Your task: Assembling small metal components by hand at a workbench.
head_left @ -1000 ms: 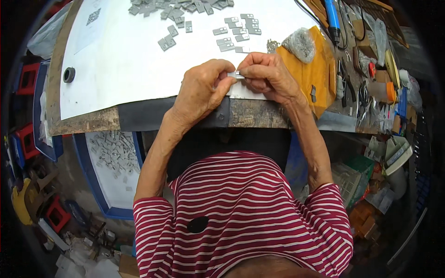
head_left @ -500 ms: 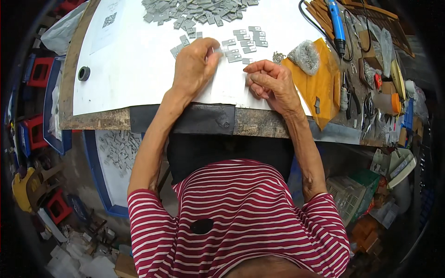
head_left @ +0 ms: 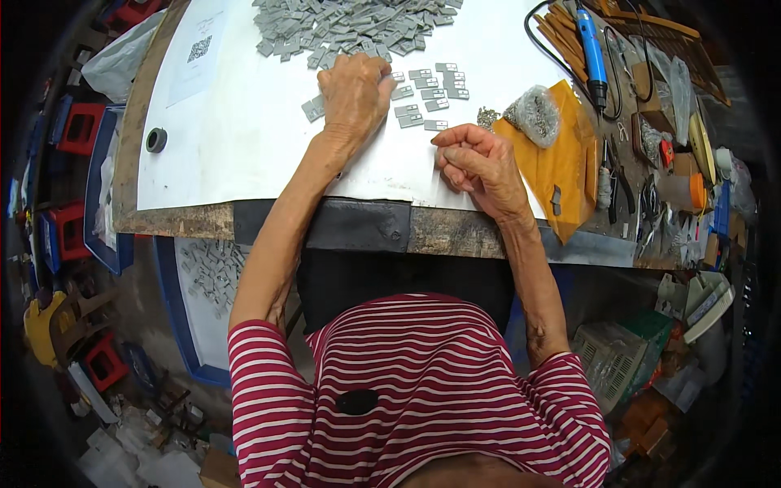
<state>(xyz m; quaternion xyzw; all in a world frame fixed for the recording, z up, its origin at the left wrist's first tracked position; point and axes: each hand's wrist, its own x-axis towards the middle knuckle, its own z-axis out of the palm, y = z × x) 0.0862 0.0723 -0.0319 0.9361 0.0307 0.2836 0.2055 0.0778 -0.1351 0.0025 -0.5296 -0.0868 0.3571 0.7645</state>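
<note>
Nearest the viewer, a person in a red-and-white striped shirt (head_left: 455,366) is sitting at a counter (head_left: 451,232), whose worn front edge is running across the view. Below it, at the person's left, a blue-rimmed tray (head_left: 185,329) is holding scattered small pieces. A white sheet (head_left: 244,163) is covering much of the top.

The right hand (head_left: 484,163) is hovering or resting just inside the near edge; its fingers are curling loosely, the index finger pointing left, and whether they are enclosing anything one cannot tell. Just beyond it, a set of grey pieces (head_left: 431,95) is lying in uneven columns, long axes running roughly left to right. To its right, an orange envelope (head_left: 561,150) is bearing a clear bag of small metal parts (head_left: 534,118), a loose heap of metal bits (head_left: 487,118) lying beside them.

Farther out, the left hand (head_left: 354,91) is reaching forward, knuckles up; its fingertips are being hidden, so whether they are pinching a piece one cannot tell. A few slanting grey pieces (head_left: 312,109) are lying just left of it. Directly ahead, the large grey pile (head_left: 350,28) is spreading, its pieces pointing every way; the left hand is being the nearer one, practically meeting the pile's near edge.
</note>
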